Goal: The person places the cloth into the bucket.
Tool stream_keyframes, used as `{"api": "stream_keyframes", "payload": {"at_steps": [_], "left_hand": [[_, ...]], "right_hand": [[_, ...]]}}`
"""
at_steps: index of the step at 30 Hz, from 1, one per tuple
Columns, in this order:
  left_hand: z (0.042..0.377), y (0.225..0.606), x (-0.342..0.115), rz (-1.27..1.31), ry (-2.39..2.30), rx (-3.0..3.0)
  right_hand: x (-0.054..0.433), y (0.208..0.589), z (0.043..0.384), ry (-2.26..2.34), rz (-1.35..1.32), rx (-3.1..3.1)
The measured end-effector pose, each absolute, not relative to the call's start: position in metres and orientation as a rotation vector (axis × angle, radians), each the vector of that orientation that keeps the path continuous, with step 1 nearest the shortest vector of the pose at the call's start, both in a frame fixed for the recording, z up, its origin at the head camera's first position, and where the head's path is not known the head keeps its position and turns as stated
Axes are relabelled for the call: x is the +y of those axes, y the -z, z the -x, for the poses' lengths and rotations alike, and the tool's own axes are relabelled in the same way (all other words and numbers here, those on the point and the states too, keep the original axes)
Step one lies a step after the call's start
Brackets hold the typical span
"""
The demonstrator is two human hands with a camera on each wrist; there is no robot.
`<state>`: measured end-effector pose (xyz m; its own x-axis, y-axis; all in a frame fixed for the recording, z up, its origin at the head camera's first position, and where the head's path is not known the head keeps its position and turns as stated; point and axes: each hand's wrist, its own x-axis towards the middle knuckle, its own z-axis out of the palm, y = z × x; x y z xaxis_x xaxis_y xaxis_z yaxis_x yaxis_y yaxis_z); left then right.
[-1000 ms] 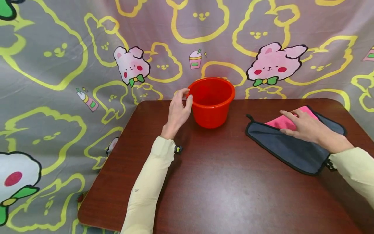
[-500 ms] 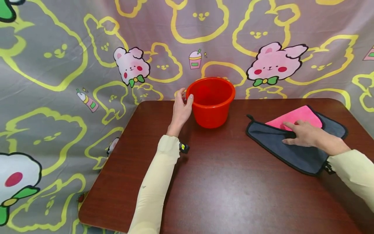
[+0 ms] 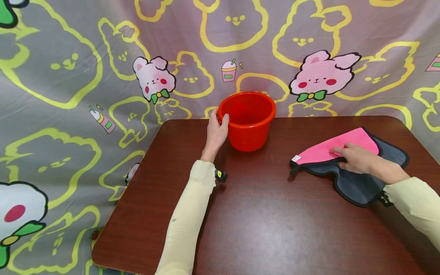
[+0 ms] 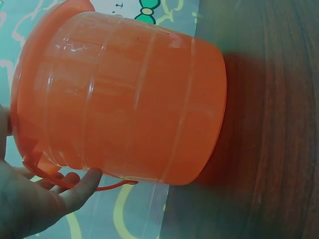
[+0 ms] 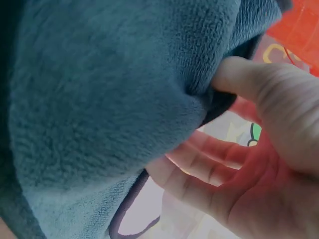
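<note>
A red plastic bucket (image 3: 248,136) stands upright at the back of the table. My left hand (image 3: 217,134) grips its left side at the rim; in the left wrist view the thumb lies by the thin red handle (image 4: 107,188), with fingers behind it. On the right lies a folded cleaning cloth (image 3: 359,187), grey outside, pink inside, edged in black. My right hand (image 3: 362,159) pinches the cloth's front edge between thumb and fingers, raising it in a fold. A white label (image 3: 296,158) and black hanging loop (image 3: 293,168) show at its left corner.
Everything stands on a dark brown wooden table (image 3: 261,214) with rounded corners. A patterned curtain (image 3: 192,34) hangs close behind it and along the left side. Small black devices are strapped at both wrists, the left one (image 3: 220,175) plainly visible.
My left hand has moved right and closed onto the bucket's rim. My right hand has taken the cloth's edge and lifted it, baring more pink and the label; the loop now points downward.
</note>
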<state>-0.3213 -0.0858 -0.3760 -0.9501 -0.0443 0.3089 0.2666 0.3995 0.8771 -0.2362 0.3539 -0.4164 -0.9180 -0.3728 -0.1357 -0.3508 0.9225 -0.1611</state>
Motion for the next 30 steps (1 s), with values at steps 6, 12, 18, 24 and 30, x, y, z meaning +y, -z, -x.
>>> {"api": "stream_keyframes", "payload": {"at_steps": [6, 12, 18, 24, 30], "left_hand": [[0.319, 0.376, -0.084, 0.159, 1.549, -2.378], [0.32, 0.378, -0.085, 0.14, 1.556, -2.381], [0.323, 0.38, -0.086, 0.124, 1.548, -2.372], [0.324, 0.38, -0.086, 0.109, 1.542, -2.373], [0.324, 0.38, -0.086, 0.101, 1.539, -2.379]], "right_hand": [[0.358, 0.414, 0.238, 0.268, 0.658, 2.938], [0.36, 0.397, 0.24, 0.316, 0.626, 2.99], [0.362, 0.374, 0.236, 0.368, 0.506, 3.19], [0.358, 0.356, 0.233, 0.515, 0.341, 3.313], [0.348, 0.343, 0.23, 0.644, 0.321, 3.431]]}}
